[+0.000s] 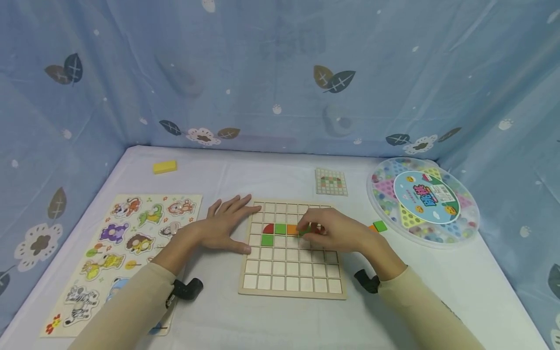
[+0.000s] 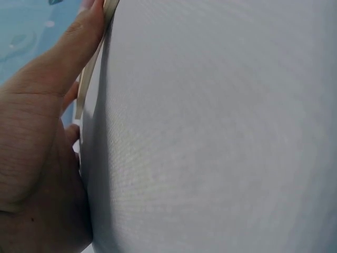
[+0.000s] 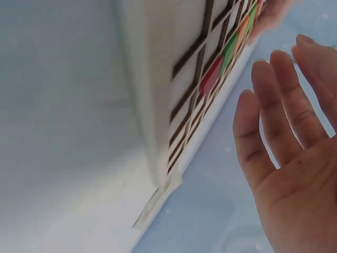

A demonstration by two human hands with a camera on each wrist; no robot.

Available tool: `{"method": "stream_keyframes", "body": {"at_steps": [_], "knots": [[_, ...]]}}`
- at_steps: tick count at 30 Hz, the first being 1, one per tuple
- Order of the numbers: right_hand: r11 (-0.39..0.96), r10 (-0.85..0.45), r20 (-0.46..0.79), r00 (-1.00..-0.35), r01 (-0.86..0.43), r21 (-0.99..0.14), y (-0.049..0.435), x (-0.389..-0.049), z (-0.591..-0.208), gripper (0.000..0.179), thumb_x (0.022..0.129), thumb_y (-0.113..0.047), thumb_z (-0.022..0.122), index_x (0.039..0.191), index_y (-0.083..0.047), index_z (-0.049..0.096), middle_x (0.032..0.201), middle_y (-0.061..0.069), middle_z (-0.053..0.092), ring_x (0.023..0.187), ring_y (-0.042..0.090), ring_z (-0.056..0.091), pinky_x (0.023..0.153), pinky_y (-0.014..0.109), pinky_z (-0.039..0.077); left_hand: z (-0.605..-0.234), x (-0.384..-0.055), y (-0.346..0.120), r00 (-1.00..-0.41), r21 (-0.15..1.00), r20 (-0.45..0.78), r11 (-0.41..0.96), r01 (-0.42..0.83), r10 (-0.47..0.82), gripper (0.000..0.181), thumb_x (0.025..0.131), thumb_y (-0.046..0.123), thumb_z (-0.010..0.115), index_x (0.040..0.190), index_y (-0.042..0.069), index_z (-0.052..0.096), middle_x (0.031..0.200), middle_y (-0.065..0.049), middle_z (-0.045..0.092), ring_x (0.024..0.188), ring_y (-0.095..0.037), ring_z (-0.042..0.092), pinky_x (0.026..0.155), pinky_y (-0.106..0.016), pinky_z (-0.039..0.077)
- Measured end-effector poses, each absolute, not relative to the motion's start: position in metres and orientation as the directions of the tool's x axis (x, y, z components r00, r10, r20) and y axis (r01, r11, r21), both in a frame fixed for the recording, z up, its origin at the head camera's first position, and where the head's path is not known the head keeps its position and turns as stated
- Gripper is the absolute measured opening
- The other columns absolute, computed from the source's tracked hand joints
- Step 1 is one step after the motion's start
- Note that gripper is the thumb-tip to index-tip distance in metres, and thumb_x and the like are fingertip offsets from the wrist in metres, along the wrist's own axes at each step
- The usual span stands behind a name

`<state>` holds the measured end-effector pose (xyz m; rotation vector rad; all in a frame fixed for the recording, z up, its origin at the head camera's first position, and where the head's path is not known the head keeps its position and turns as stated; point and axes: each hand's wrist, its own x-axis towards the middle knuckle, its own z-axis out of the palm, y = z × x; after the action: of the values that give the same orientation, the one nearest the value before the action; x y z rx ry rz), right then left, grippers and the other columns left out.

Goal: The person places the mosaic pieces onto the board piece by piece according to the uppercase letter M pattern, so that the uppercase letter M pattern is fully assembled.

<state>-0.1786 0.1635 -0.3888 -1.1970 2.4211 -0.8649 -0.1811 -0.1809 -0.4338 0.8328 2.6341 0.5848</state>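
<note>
A wooden grid board lies on the white table, with red, green and orange tiles in its cells. My left hand rests at the board's left edge, fingers spread and thumb at the rim. In the left wrist view, that thumb lies along the board's edge. My right hand is over the right half of the row, thumb and forefinger bent close around a green tile. In the right wrist view, the fingers are loosely extended and the row of tiles, with a red piece nearest, lies in the cells.
Behind the board lies a small pattern card. A round marble game box stands at right, with a loose green tile beside it. An animal puzzle board lies at left, and a yellow block behind it.
</note>
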Motion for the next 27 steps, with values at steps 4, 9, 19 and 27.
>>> {"method": "stream_keyframes", "body": {"at_steps": [4, 9, 19, 27], "knots": [[0.503, -0.784, -0.02, -0.621, -0.616, -0.607, 0.176, -0.174, -0.387, 0.016, 0.099, -0.012, 0.069, 0.115, -0.015, 0.071, 0.109, -0.005, 0.068, 0.095, 0.007, 0.061, 0.082, 0.035, 0.057, -0.433, -0.18, -0.181, -0.78, 0.471, -0.176, 0.747, 0.469, 0.6, 0.105, 0.08, 0.068, 0.076, 0.164, 0.029, 0.026, 0.174, -0.007, 0.002, 0.159, -0.036, -0.001, 0.119, -0.07, -0.004], [0.531, -0.773, -0.026, -0.634, -0.623, -0.574, 0.192, -0.167, -0.382, 0.018, 0.1, -0.013, 0.068, 0.118, -0.016, 0.071, 0.112, -0.005, 0.069, 0.096, 0.006, 0.061, 0.082, 0.037, 0.057, -0.434, -0.181, -0.181, -0.783, 0.463, -0.172, 0.75, 0.472, 0.598, 0.104, 0.08, 0.068, 0.076, 0.164, 0.03, 0.026, 0.174, -0.007, 0.003, 0.159, -0.036, 0.0, 0.119, -0.07, -0.003], [0.544, -0.736, 0.075, -0.673, -0.653, -0.528, 0.221, -0.167, -0.379, 0.019, 0.096, -0.004, 0.07, 0.111, -0.015, 0.071, 0.106, -0.004, 0.071, 0.091, 0.005, 0.062, 0.077, 0.033, 0.058, -0.432, -0.18, -0.182, -0.786, 0.476, -0.171, 0.748, 0.462, 0.594, 0.105, 0.08, 0.066, 0.078, 0.164, 0.029, 0.026, 0.174, -0.008, 0.003, 0.159, -0.037, 0.0, 0.119, -0.07, -0.003], [0.579, -0.695, 0.084, -0.714, -0.626, -0.523, 0.244, -0.164, -0.379, 0.019, 0.095, -0.007, 0.072, 0.112, -0.016, 0.071, 0.106, -0.004, 0.071, 0.09, 0.004, 0.062, 0.073, 0.03, 0.056, -0.433, -0.181, -0.179, -0.783, 0.471, -0.17, 0.747, 0.469, 0.599, 0.104, 0.08, 0.067, 0.077, 0.164, 0.03, 0.026, 0.174, -0.008, 0.003, 0.159, -0.036, 0.0, 0.119, -0.07, -0.003]]}}
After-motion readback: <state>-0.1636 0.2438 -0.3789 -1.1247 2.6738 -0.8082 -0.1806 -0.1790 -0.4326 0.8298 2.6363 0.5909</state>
